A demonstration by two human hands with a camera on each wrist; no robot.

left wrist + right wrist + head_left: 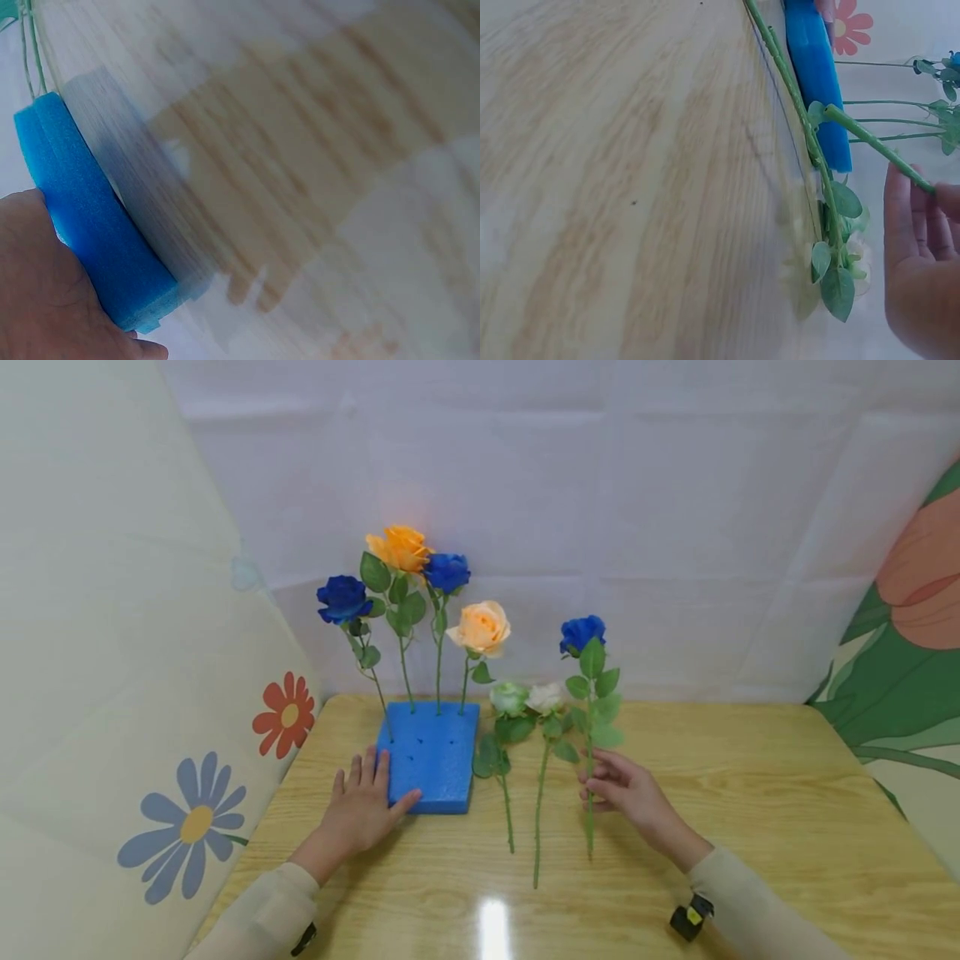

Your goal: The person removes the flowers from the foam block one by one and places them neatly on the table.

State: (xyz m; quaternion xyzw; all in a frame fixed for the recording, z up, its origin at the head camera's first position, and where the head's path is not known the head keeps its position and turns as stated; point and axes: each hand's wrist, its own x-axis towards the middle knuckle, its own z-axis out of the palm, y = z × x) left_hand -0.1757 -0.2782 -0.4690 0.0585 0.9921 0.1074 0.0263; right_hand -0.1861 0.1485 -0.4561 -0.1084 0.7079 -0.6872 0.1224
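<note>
My left hand (pixel 362 810) lies with fingers spread at the left edge of a blue foam block (pixel 442 789), its thumb touching the near side. In the left wrist view that hand (pixel 52 277) is against the block (pixel 101 217). Four stems would exceed the count, so several artificial roses stand in the block: blue (pixel 343 599), orange (pixel 403 548), another blue (pixel 447 572) and peach (pixel 482 628). My right hand (pixel 626 789) pinches the stem of a blue rose (pixel 582 635) and holds it upright, right of the block. The right wrist view shows the stem's cut end (pixel 836 116) off the table.
A pale green rose (pixel 510 699) and a white rose (pixel 545 697) lie on the wooden table (pixel 720 777) between block and right hand. Small holes (pixel 420 742) dot the block's top. A white cloth (pixel 525 485) hangs behind; flower-printed cloth (pixel 75 693) stands at left.
</note>
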